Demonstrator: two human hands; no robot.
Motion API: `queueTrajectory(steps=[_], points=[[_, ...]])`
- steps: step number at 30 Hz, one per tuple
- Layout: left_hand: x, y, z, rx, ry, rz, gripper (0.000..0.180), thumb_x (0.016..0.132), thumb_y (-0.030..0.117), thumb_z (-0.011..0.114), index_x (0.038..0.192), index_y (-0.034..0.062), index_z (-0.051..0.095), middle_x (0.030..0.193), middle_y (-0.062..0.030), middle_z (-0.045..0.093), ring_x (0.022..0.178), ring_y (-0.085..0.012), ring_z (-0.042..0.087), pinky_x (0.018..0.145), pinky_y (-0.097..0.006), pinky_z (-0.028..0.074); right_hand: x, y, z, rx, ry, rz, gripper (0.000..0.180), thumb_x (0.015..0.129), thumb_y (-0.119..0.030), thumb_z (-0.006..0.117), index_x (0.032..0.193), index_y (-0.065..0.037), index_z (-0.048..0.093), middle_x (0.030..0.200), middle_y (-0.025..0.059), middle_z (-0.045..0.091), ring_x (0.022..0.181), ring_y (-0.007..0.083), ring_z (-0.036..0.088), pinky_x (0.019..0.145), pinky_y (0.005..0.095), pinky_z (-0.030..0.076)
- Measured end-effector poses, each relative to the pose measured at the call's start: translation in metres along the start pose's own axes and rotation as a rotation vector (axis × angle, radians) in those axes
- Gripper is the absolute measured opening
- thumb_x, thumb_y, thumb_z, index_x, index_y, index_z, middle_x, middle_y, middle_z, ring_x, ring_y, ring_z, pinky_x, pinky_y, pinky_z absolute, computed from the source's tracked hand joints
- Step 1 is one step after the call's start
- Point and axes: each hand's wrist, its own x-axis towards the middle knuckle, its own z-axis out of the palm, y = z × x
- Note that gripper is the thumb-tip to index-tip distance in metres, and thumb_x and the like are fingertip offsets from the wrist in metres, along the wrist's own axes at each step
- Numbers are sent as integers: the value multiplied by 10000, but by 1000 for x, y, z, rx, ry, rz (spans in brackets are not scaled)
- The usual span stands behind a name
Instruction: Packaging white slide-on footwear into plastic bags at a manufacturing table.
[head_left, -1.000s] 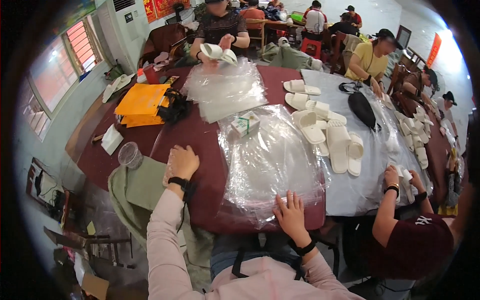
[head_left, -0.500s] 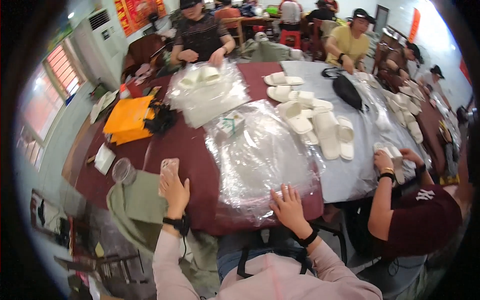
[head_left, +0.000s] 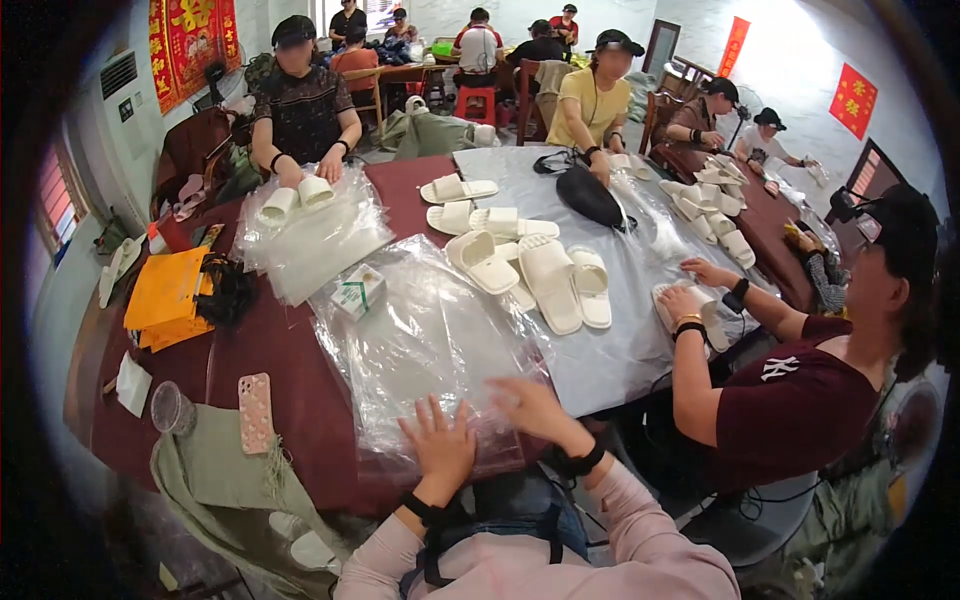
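Observation:
My left hand [head_left: 440, 445] lies open, fingers spread, on the near edge of a stack of clear plastic bags [head_left: 420, 345]. To its right, my right hand [head_left: 535, 408] is lifted over the same stack, its stretched fingers pointing left and somewhat blurred. Neither hand holds anything. A small white-and-green box [head_left: 358, 292] rests on the far left part of the bags. Just past their right side lie several cream slippers [head_left: 548, 285], some overlapping. A phone in a pink patterned case [head_left: 256, 413] lies left of my hands, partly over green cloth [head_left: 225, 460].
Orange bags [head_left: 165, 300], a clear plastic cup [head_left: 172, 408] and a white tissue pack [head_left: 132, 384] stand at the left. A co-worker [head_left: 800, 390] handles slippers close on my right. Across the table, another person [head_left: 305, 115] touches slippers on more bags. A black pouch [head_left: 590, 197] lies beyond.
My left hand has left the phone and moved right onto the plastic bags. My right hand has risen from the bags. The view has turned toward the right.

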Motion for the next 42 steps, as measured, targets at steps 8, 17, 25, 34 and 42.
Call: queueTrajectory(steps=[8, 17, 25, 34, 42], points=[[-1, 3, 7, -17, 88, 35, 511, 896, 391, 493, 1380, 237, 441, 1439, -260, 305, 1338, -481, 232, 1044, -697, 84, 109, 109, -87, -270, 407, 223, 480, 833, -362, 613, 1256, -136, 580, 1303, 339, 442, 1208, 479, 441, 1027, 438, 368], [-2, 3, 2, -54, 69, -5, 507, 875, 392, 503, 1354, 228, 468, 1427, -257, 330, 1338, -481, 234, 1044, -697, 80, 186, 223, -96, -34, 407, 244, 422, 832, -329, 620, 1190, -106, 620, 1066, 205, 599, 998, 349, 559, 914, 409, 413], [-4, -2, 7, -65, 81, -5, 514, 867, 386, 517, 1355, 234, 467, 1427, -255, 327, 1320, -473, 271, 1038, -674, 155, 188, 229, -99, 120, 331, 94, 300, 886, -230, 563, 1036, 29, 575, 1061, 116, 608, 995, 226, 552, 810, 370, 460], [3, 9, 16, -127, 120, 49, 526, 869, 387, 541, 1365, 231, 457, 1442, -234, 306, 1330, -437, 257, 1056, -612, 189, 132, 170, -141, 510, 645, 335, 395, 907, -221, 512, 1216, 19, 567, 1143, 111, 602, 1049, 175, 536, 900, 282, 391], [25, -45, 10, -717, -147, -121, 535, 903, 340, 515, 1293, -26, 485, 1326, -248, 475, 1240, -405, 432, 1035, -482, 303, 5, 2, -89, 769, 366, 84, 360, 910, -51, 504, 1260, 20, 539, 1215, 44, 565, 1116, 144, 500, 975, 291, 366]])
